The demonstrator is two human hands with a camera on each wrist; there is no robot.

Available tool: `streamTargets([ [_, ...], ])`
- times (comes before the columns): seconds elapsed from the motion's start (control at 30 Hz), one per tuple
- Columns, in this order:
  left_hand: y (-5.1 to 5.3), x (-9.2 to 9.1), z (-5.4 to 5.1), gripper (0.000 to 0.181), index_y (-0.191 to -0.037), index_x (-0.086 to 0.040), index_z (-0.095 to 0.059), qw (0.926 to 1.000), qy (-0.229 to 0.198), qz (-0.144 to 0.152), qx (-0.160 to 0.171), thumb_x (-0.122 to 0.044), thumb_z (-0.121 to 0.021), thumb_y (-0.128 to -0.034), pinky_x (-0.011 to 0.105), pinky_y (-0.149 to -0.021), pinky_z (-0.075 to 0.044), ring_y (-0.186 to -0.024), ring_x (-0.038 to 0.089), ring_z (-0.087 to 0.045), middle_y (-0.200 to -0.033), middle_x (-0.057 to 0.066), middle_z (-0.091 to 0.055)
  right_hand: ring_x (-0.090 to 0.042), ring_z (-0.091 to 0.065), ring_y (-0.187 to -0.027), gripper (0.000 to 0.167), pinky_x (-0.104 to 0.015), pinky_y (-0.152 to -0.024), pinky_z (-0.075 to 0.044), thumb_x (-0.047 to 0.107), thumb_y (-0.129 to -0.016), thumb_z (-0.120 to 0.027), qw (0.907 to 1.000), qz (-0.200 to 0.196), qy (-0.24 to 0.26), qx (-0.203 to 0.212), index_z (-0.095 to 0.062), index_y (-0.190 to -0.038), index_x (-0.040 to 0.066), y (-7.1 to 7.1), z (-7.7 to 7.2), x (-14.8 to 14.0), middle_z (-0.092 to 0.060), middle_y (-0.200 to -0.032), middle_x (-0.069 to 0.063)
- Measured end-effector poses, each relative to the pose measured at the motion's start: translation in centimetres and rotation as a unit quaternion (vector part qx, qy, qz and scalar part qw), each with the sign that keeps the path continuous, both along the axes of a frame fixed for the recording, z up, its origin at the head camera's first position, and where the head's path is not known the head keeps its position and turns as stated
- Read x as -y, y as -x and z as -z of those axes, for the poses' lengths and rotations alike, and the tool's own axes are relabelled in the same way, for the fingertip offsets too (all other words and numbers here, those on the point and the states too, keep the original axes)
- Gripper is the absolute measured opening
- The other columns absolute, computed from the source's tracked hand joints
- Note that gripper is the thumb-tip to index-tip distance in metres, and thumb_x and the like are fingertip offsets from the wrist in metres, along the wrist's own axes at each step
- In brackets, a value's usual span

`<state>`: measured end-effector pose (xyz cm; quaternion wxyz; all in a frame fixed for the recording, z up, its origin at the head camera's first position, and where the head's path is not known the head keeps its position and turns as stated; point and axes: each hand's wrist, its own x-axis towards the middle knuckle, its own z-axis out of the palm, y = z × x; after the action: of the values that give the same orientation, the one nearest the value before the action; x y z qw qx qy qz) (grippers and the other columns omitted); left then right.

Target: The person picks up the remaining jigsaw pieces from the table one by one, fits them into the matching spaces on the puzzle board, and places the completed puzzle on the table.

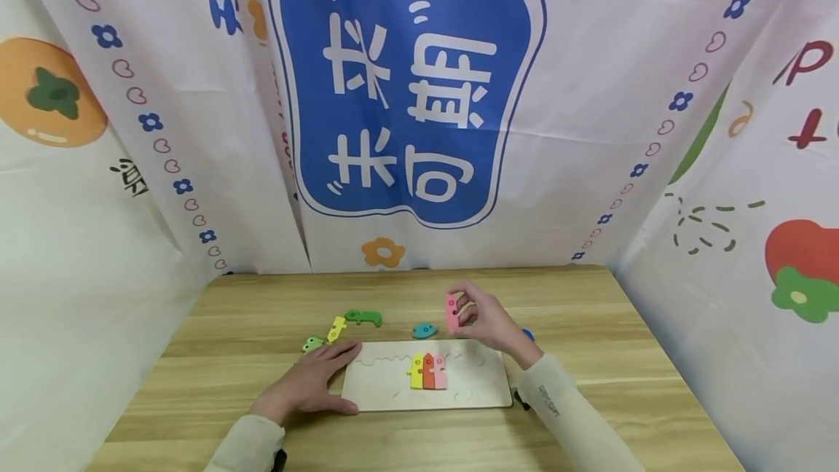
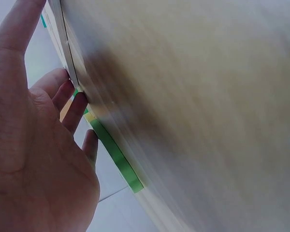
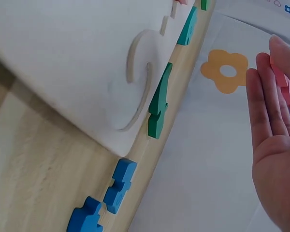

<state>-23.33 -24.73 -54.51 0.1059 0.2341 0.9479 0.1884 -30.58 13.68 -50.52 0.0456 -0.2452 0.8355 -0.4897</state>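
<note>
A pale wooden puzzle board (image 1: 373, 393) lies on the table. Yellow (image 1: 416, 376), red (image 1: 429, 377) and pink (image 1: 440, 379) puzzle pieces sit side by side near its middle. My left hand (image 1: 314, 379) rests at the board's left edge, thumb and fingers spread along it; in the left wrist view its fingers touch that edge. Above the board's far edge, my right hand (image 1: 488, 320) pinches another pink puzzle piece (image 1: 451, 313) between thumb and fingers. Part of that piece is hidden by the fingers in the right wrist view.
Beyond the board lie a teal piece (image 1: 424, 330), a green piece (image 1: 370, 318) and a yellow one (image 1: 337, 328). A green piece with eyes (image 1: 312, 344) is beside my left fingers. Past the board's right corner are blue pieces (image 3: 120, 186), with a dark green piece (image 3: 158, 106) nearby.
</note>
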Motion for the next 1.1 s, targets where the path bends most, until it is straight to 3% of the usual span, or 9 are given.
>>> streamTargets([
  [0.17, 0.0, 0.1, 0.1, 0.112, -0.162, -0.017, -0.038, 1.0, -0.003, 0.003, -0.003, -0.077, -0.075, -0.075, 0.071, -0.117, -0.029, -0.151, 0.047, -0.031, -0.168, 0.008, -0.035, -0.014, -0.068, -0.083, 0.074, -0.026, -0.076, -0.06, 0.005, -0.081, -0.088, 0.9991, 0.01, -0.039, 0.012, -0.05, -0.144, 0.011, -1.1, 0.1, -0.6, -0.065, -0.106, -0.003],
  [0.5, 0.0, 0.0, 0.2, 0.113, -0.162, -0.018, -0.037, 1.0, 0.005, 0.001, -0.004, -0.08, -0.073, -0.0746, 0.071, -0.117, -0.029, -0.151, 0.047, -0.031, -0.168, 0.005, -0.035, -0.012, -0.058, -0.075, 0.071, -0.024, -0.061, -0.05, 0.029, -0.084, -0.089, 0.995, 0.0, -0.097, 0.022, -0.053, -0.141, 0.006, -3.4, 1.7, -1.3, -0.064, -0.102, 0.003],
  [0.8, -0.1, 0.0, 0.1, 0.111, -0.162, -0.018, -0.038, 1.0, 0.003, 0.0, -0.003, -0.078, -0.074, -0.0754, 0.071, -0.117, -0.029, -0.151, 0.048, -0.031, -0.168, 0.005, -0.035, -0.009, -0.056, -0.073, 0.068, -0.022, -0.061, -0.049, 0.035, -0.084, -0.088, 0.9922, -0.021, -0.119, 0.032, -0.056, -0.137, 0.009, -4.5, 3.0, -1.4, -0.063, -0.097, 0.005],
  [1.1, -0.1, -0.1, -0.1, 0.111, -0.162, -0.019, -0.038, 1.0, 0.006, -0.002, 0.001, -0.077, -0.075, -0.0756, 0.071, -0.117, -0.029, -0.151, 0.048, -0.03, -0.168, 0.004, -0.034, -0.01, -0.055, -0.076, 0.067, -0.023, -0.064, -0.048, 0.035, -0.081, -0.091, 0.9905, -0.039, -0.126, 0.038, -0.058, -0.133, 0.009, -4.6, 4.0, -0.9, -0.062, -0.094, 0.005],
])
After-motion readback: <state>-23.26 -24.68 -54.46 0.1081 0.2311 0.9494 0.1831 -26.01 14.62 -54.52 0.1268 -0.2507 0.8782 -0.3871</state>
